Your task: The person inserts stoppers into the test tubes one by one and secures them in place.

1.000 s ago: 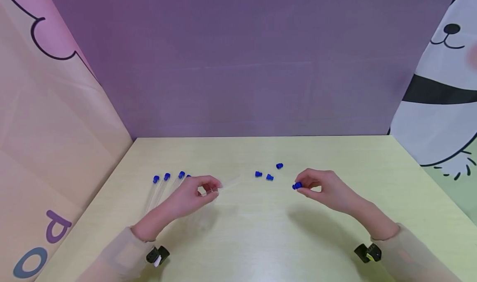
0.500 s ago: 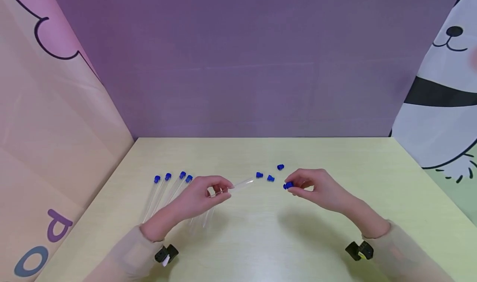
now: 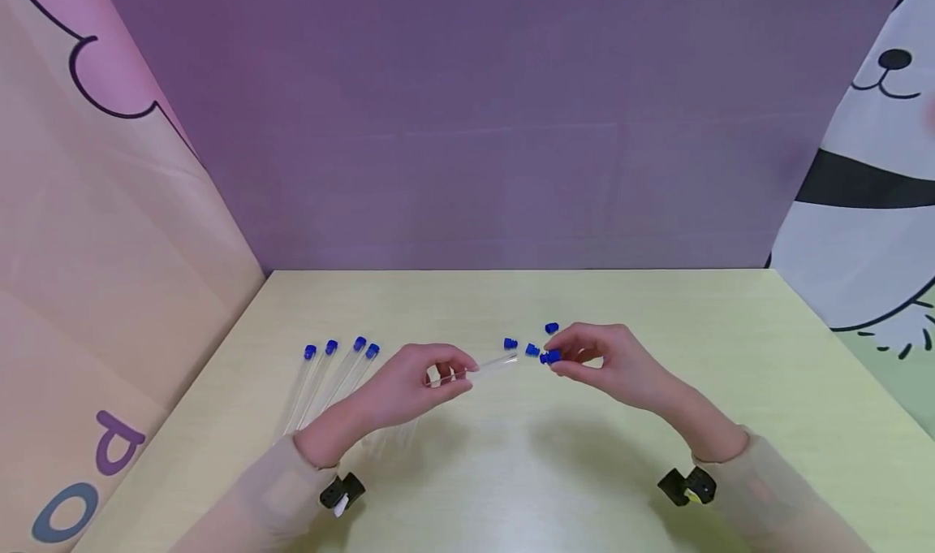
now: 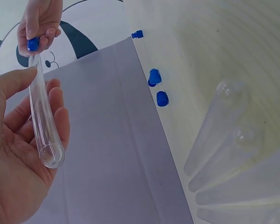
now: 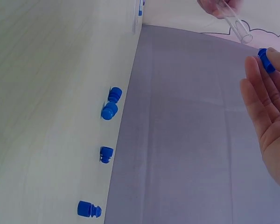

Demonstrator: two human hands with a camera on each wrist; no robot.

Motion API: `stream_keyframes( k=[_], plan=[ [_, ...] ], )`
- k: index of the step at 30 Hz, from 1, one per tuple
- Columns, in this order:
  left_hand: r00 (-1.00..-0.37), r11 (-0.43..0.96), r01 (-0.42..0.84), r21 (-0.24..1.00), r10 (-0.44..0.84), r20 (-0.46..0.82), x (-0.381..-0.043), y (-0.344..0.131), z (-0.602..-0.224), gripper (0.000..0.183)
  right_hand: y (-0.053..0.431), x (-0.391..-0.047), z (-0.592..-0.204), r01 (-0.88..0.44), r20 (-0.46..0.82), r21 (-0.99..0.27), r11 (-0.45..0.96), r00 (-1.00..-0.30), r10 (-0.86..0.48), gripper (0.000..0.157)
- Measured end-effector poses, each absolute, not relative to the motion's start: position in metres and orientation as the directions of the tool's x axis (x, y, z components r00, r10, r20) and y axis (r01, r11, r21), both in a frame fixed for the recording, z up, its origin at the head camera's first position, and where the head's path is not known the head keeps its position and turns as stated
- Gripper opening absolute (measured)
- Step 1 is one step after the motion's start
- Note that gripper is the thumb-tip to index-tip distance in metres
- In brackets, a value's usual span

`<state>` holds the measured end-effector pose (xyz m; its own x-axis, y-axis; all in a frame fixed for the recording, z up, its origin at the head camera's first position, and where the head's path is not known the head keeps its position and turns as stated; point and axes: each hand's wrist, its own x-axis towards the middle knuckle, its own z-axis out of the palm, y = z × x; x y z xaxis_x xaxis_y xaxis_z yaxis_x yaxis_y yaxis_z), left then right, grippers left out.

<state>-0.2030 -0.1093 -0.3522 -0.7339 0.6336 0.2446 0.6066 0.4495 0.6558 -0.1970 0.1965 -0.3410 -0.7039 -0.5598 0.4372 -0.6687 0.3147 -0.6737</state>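
My left hand (image 3: pixel 409 386) pinches a clear test tube (image 4: pixel 43 112) between thumb and fingers, its open mouth pointing right. Facing it, my right hand (image 3: pixel 609 362) holds a blue stopper (image 3: pixel 551 358) by thumb and fingertips, the narrow ribbed end toward the tube. The right wrist view shows a short gap between the tube's mouth (image 5: pixel 246 39) and the stopper (image 5: pixel 266 60). Behind the right fingertips lie loose blue stoppers (image 3: pixel 510 343) on the table.
Several test tubes with blue stoppers (image 3: pixel 331 347) lie side by side at the table's left. More clear tubes (image 4: pixel 214 121) lie below the left hand, partly hidden by it in the head view. A purple cloth wall (image 3: pixel 467 131) stands at the table's back edge.
Both hands have moved toward each other: the left one to the right with the tube, the right one to the left with the stopper. The loose stoppers and the capped tubes stay put.
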Motion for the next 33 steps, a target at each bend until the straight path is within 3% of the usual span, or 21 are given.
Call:
stream_keyframes(
  k=[13,23,33],
  plan=[
    [-0.72,0.457,0.621,0.637,0.654,0.232,-0.2,-0.103,-0.351,0.018,0.185,-0.198,-0.345,-0.652,0.415,-0.696,0.301,-0.707,-0.573,0.021],
    [-0.676,0.412,0.688,0.598,0.664,0.32,-0.2,-0.1,-0.355,0.016,0.182,-0.198,-0.346,-0.637,0.373,-0.699,0.325,-0.713,-0.594,0.023],
    [-0.622,0.411,0.765,0.495,0.671,0.404,-0.194,-0.097,-0.362,0.013,0.182,-0.196,-0.343,-0.449,0.246,-0.865,0.225,-0.769,-0.59,0.027]
  ],
)
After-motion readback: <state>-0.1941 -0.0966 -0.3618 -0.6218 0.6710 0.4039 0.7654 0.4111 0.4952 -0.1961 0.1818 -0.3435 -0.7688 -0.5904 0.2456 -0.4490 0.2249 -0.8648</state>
